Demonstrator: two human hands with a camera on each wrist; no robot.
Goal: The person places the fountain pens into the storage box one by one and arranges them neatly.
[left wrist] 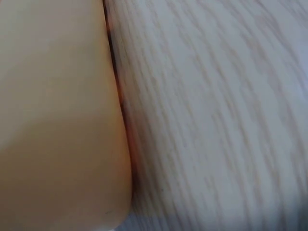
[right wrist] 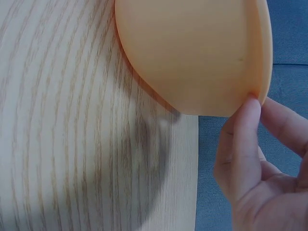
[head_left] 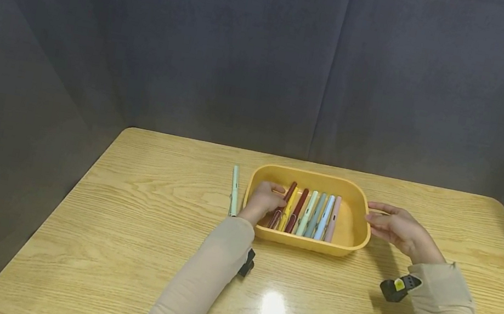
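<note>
A yellow-orange tray (head_left: pixel 293 241) holds several pens in a row, from a dark red pen (head_left: pixel 294 187) on the left to a pink pen (head_left: pixel 333 220) on the right. My left hand (head_left: pixel 266 199) reaches over the tray's left end, its fingertips right at the leftmost dark red pen. I cannot tell whether they grip it. My right hand (head_left: pixel 397 230) pinches the tray's right rim, thumb and fingers on either side of the wall. In the right wrist view those fingers (right wrist: pixel 246 130) hold the rim. Only the tray's outer wall (left wrist: pixel 57 120) and tabletop show in the left wrist view.
A light green pen (head_left: pixel 234 190) lies on the wooden table (head_left: pixel 117 245) just left of the tray, its near end close to the left sleeve. A dark curtain (head_left: pixel 229 53) hangs behind the table. Small black wrist cameras sit under both wrists.
</note>
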